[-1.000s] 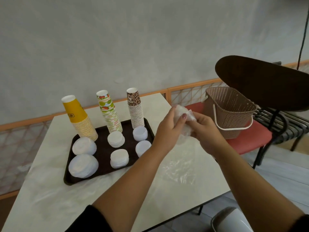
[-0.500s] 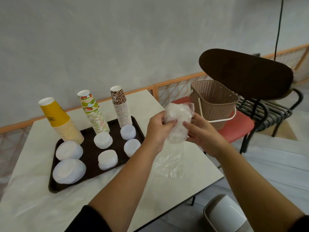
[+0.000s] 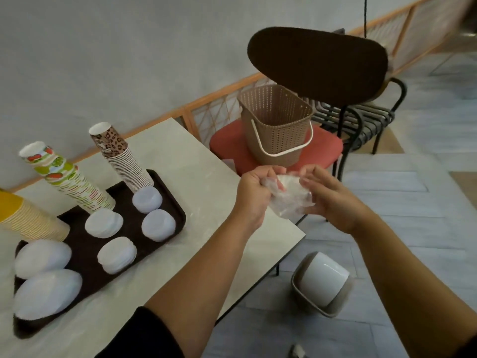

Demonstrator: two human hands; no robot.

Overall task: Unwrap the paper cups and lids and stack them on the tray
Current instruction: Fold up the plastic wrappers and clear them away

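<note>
Centrally, the left hand (image 3: 254,191) and right hand (image 3: 326,200) both grip crumpled plastic wrap (image 3: 289,197) over the pale surface (image 3: 206,177) edge. Cup stacks (image 3: 124,161) and lids (image 3: 113,254) occupy the dark tray (image 3: 87,244). Beyond, a woven basket (image 3: 276,125) sits on a red-seated chair (image 3: 322,148); a bin (image 3: 322,282) stands on the grey floor (image 3: 413,192).

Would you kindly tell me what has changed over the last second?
Both hands, left hand and right hand, have crumpled the plastic wrap into a ball off the table, toward the bin. The cups and lids on the tray stayed put.
</note>
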